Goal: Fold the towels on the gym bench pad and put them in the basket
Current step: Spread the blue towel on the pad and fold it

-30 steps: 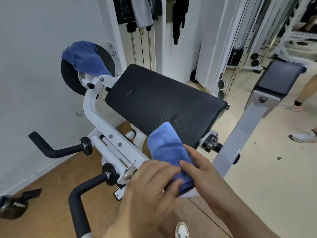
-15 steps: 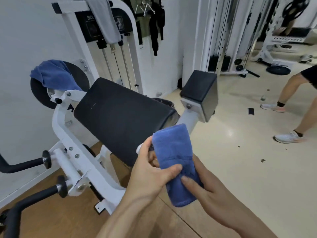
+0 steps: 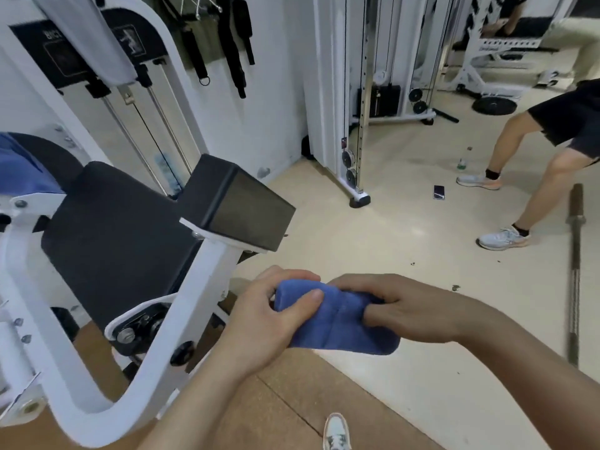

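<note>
A folded blue towel (image 3: 337, 323) hangs in the air between my hands, to the right of the black gym bench pad (image 3: 117, 235). My left hand (image 3: 269, 316) grips its left end, thumb on top. My right hand (image 3: 409, 306) grips its right end with fingers curled into the cloth. A second blue towel (image 3: 22, 173) lies draped over a black disc at the far left edge. A grey towel (image 3: 94, 37) hangs over the top of the white machine. No basket is in view.
The white machine frame (image 3: 194, 319) and a small black pad (image 3: 237, 203) stand just left of my hands. Another person's legs (image 3: 532, 177) are at the right, near a phone (image 3: 438, 192), a bottle (image 3: 462, 160) and a barbell (image 3: 575, 274) on the floor.
Both hands lifted the folded blue towel off the bench pad and carried it right, turning it from upright to crosswise. The view swung right.
</note>
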Available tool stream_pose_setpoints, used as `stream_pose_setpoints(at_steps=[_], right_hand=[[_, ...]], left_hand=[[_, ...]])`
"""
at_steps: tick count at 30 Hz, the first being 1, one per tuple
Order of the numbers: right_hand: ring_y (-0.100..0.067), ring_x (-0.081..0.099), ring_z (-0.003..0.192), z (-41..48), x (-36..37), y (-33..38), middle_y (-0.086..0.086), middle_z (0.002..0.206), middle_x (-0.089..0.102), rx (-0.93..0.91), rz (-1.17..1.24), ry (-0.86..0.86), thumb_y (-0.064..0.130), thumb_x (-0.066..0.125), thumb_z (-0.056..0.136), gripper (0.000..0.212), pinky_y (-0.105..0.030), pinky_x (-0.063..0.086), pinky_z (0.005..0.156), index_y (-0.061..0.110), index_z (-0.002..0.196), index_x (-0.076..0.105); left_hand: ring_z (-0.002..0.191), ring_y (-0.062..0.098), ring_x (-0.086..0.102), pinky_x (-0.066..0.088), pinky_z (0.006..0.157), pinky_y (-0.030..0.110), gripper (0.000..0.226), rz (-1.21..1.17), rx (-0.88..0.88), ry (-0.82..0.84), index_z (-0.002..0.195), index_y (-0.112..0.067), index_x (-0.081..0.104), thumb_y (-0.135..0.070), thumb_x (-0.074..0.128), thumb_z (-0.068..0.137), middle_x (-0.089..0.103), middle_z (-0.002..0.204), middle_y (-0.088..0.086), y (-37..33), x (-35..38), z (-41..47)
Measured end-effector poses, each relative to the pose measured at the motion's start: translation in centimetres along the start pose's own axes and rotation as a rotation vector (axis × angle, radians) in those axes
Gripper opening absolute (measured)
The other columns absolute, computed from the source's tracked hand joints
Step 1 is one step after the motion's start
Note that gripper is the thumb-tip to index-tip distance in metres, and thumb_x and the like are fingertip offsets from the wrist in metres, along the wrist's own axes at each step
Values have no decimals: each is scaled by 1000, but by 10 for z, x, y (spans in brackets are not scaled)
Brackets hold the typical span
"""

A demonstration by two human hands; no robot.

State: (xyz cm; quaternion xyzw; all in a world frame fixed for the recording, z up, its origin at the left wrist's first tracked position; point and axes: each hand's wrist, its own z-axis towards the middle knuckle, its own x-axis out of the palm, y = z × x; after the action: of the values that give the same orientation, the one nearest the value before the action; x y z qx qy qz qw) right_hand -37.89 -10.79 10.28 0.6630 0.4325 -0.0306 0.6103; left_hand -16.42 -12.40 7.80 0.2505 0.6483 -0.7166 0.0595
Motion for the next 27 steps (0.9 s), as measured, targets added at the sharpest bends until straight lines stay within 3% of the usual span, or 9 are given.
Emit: stream_pose_setpoints(at_steps=[2, 5, 8, 12, 15, 20, 24, 27], right_hand=[[-17, 58, 99, 8, -27, -15, 5, 109, 63, 12, 72, -30, 9, 51, 88, 49, -38, 49, 87, 51, 114, 49], [-1, 59, 101, 29, -74, -39, 20, 110, 64, 3, 129, -46, 25, 61, 91, 35, -25, 51, 88, 47, 116, 55], [-6, 60, 103, 64, -121, -61, 17, 107, 66, 45, 26, -20, 33, 61, 90, 21, -30, 50, 92, 37, 111, 63], [-12, 60, 88, 131, -176, -89, 9, 96, 64, 39, -245, -154, 20, 65, 78, 24, -33, 52, 80, 28, 101, 67], [-11, 55, 93, 182, -209, -113, 10, 99, 60, -141, -474, -346, 11, 68, 74, 32, -26, 47, 78, 26, 103, 69], [-26, 60, 82, 244, -249, -143, 5, 89, 65, -273, -661, -601, 1, 82, 60, 43, -26, 40, 60, 21, 97, 73], [-26, 60, 76, 294, -270, -164, 6, 85, 65, -353, -671, -513, 2, 83, 55, 46, -20, 34, 53, 20, 96, 73], [-22, 58, 93, 345, -283, -178, 12, 100, 64, -411, -656, -353, 10, 76, 68, 42, -26, 46, 61, 26, 107, 69]], left_hand=[[99, 4, 63, 52, 86, 32, 17, -13, 72, -91, 95, -37, 69, -40, 64, 79, 68, 102, -15, -8, 10, 25], [103, 11, 62, 52, 87, 40, 18, -39, 142, -187, 100, -36, 65, -29, 61, 84, 65, 105, -11, -17, 18, 64], [104, 13, 61, 52, 90, 39, 24, -32, 133, -215, 106, -36, 65, -25, 64, 84, 65, 108, -10, -23, 23, 107], [100, 0, 56, 46, 91, 26, 48, 317, 43, -222, 120, -36, 61, -18, 73, 77, 61, 111, -21, -21, 36, 176], [105, 9, 52, 40, 85, 24, 56, 602, 53, -204, 132, -30, 50, -23, 67, 80, 54, 118, -14, -20, 51, 228], [91, 15, 56, 32, 71, 22, 42, 629, 12, -380, 113, -22, 63, -14, 77, 75, 55, 104, -9, 0, 64, 307], [87, 10, 61, 48, 71, 26, 35, 504, -92, -530, 104, -26, 71, -14, 80, 72, 63, 101, -16, 19, 67, 344], [98, 6, 58, 46, 81, 25, 33, 410, -270, -611, 113, -32, 70, -21, 68, 82, 64, 110, -20, 42, 65, 372]])
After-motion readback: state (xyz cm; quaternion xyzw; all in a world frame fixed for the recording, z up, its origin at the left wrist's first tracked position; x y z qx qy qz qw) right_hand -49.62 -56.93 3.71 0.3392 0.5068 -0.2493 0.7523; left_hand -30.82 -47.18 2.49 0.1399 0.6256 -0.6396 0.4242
